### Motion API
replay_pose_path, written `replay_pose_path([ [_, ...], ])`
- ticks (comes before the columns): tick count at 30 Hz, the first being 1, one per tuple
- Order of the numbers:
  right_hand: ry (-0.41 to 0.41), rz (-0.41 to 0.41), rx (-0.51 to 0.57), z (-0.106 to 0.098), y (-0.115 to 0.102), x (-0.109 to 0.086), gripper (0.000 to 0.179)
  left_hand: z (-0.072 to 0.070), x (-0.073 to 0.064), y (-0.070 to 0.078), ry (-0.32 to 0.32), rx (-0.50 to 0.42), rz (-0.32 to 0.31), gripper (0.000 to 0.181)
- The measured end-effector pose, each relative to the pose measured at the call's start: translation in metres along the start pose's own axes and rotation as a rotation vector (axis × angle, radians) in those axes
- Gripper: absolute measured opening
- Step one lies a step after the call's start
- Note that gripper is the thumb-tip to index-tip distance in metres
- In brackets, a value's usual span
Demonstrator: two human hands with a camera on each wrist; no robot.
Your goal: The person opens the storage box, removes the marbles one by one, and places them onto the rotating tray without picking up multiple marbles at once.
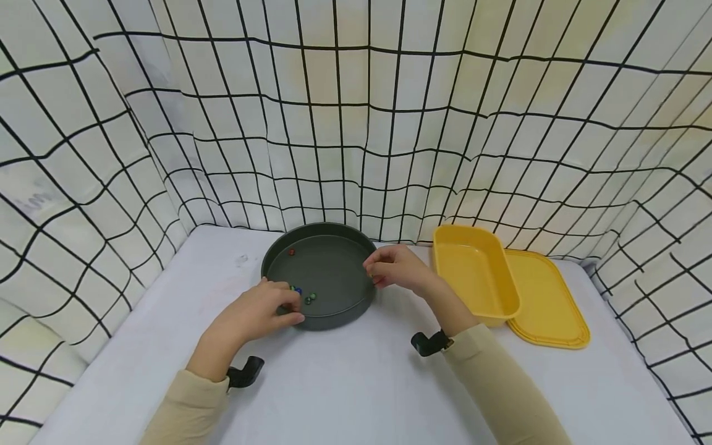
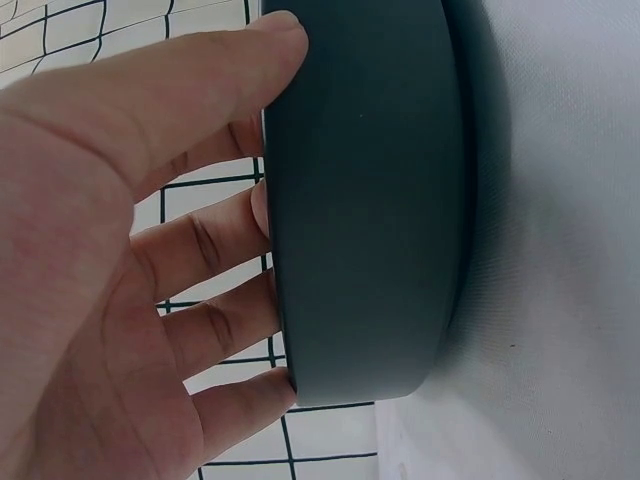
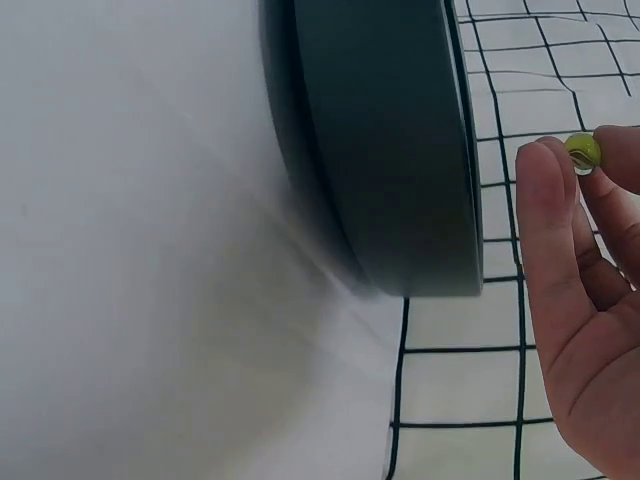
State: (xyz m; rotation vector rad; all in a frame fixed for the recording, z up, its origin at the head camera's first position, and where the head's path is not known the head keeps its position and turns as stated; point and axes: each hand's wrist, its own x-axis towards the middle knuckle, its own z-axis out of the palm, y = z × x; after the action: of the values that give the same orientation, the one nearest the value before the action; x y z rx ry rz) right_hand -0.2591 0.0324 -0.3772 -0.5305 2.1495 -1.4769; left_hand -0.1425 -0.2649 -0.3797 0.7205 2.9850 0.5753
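A round dark-green tray (image 1: 334, 266) stands on the table, with a red marble (image 1: 292, 251), a blue marble (image 1: 298, 290) and several green marbles (image 1: 310, 298) inside. My left hand (image 1: 256, 315) holds the tray's near-left rim; in the left wrist view the thumb lies over the outer wall (image 2: 370, 200), and the fingertips vanish behind the rim. Thumb and finger of my right hand (image 1: 397, 269) pinch a yellow-green marble (image 3: 583, 152) close to the tray's right rim. The right wrist view shows that marble apart from the rim.
Right of the tray stands a yellow rectangular bin (image 1: 473, 272), and its flat yellow lid (image 1: 547, 303) lies beside it. White walls with black netting (image 1: 356, 123) enclose the white table (image 1: 345, 383) at the back and sides.
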Motion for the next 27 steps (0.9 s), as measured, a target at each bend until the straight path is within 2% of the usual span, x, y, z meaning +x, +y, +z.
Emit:
replay_pose_path([
  [7, -0.051, -0.001, -0.008, 0.016, -0.002, 0.013, 0.025, 0.001, 0.000, 0.000, 0.006, -0.001, 0.000, 0.015],
  [17, -0.099, 0.007, -0.088, 0.033, -0.002, 0.029, 0.022, 0.000, 0.001, 0.001, 0.000, 0.003, -0.005, 0.014],
  [22, -0.149, 0.016, -0.177, 0.037, -0.003, 0.035, 0.018, 0.000, 0.001, 0.002, 0.000, 0.004, -0.006, 0.014],
  [27, -0.166, 0.032, -0.355, 0.042, -0.009, 0.038, 0.007, 0.002, 0.002, 0.001, 0.006, 0.012, -0.009, 0.015],
])
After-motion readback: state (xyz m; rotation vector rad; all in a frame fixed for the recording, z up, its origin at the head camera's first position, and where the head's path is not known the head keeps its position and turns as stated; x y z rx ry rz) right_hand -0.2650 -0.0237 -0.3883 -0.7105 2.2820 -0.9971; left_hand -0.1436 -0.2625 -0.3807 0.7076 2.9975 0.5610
